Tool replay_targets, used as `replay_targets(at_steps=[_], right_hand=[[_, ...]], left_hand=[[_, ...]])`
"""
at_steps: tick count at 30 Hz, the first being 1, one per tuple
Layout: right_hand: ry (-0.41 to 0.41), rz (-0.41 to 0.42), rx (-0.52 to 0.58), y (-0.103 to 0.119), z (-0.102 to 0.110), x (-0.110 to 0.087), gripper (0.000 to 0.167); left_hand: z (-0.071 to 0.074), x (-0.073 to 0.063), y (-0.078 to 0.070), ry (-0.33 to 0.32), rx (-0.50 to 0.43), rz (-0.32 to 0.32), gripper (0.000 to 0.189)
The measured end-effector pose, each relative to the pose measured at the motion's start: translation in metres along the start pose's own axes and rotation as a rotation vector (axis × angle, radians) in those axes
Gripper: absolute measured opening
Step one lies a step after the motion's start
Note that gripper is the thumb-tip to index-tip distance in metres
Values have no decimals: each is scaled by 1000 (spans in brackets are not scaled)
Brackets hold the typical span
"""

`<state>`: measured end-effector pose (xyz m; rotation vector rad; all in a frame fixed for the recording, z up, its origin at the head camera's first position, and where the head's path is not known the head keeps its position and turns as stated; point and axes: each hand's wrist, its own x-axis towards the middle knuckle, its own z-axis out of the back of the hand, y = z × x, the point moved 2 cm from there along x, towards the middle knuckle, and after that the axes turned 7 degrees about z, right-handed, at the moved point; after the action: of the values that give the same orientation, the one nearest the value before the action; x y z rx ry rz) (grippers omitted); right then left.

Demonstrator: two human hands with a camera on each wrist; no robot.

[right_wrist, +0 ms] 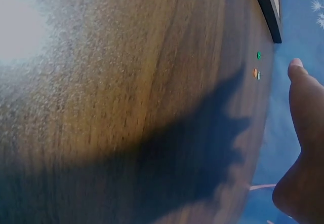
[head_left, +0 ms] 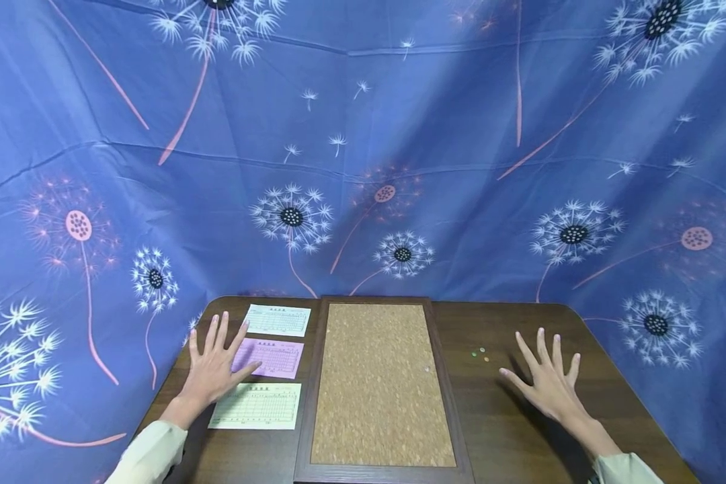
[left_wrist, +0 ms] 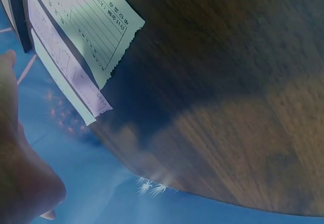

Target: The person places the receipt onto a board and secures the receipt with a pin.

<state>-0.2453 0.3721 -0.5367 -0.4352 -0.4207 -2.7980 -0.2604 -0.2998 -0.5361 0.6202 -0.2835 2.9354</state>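
Note:
In the head view my left hand [head_left: 210, 368] hovers with fingers spread above the left side of the table, beside three printed paper slips: a pale blue one [head_left: 278, 320] at the back, a purple one [head_left: 272, 357] in the middle and a pale green one [head_left: 260, 407] in front. My right hand [head_left: 549, 386] is also spread, holding nothing, over the table's right side. Left of its thumb lie several tiny coloured pieces, including a green one [right_wrist: 258, 55] and an orange one [right_wrist: 255, 73]; their kind is too small to tell. A framed cork board [head_left: 381, 383] lies between the hands.
The dark wooden table [head_left: 490, 430] has rounded back corners. A blue cloth with dandelion prints [head_left: 460, 202] hangs behind it and along both sides. One small pale spot [head_left: 427, 369] shows on the cork's right side.

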Motion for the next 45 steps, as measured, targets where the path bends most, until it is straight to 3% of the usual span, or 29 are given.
replay_targets(at_steps=[8,19,25,33,37,40,45], right_hand=[[13,-9,127,4,1,-5,93],[24,46,342,19,-13,-2,91],[5,44,415,17,-8,-5,91],[-13,48,420,14,-6,-8,89],[-12,42,420,11,-4,-8,89],[-6,32,413,11,-4,-8,89],[-14,16,405,13,-1,-9,88]], left_hand=[[-6,8,-3,90,-99,32,92],[-6,12,11,239,-335,224,86],[-18,36,13,354,-454,339,87],[-36,65,23,344,-432,453,95],[-47,80,27,456,-477,499,97],[-49,91,24,519,-496,566,96],[-45,104,23,538,-479,640,97]])
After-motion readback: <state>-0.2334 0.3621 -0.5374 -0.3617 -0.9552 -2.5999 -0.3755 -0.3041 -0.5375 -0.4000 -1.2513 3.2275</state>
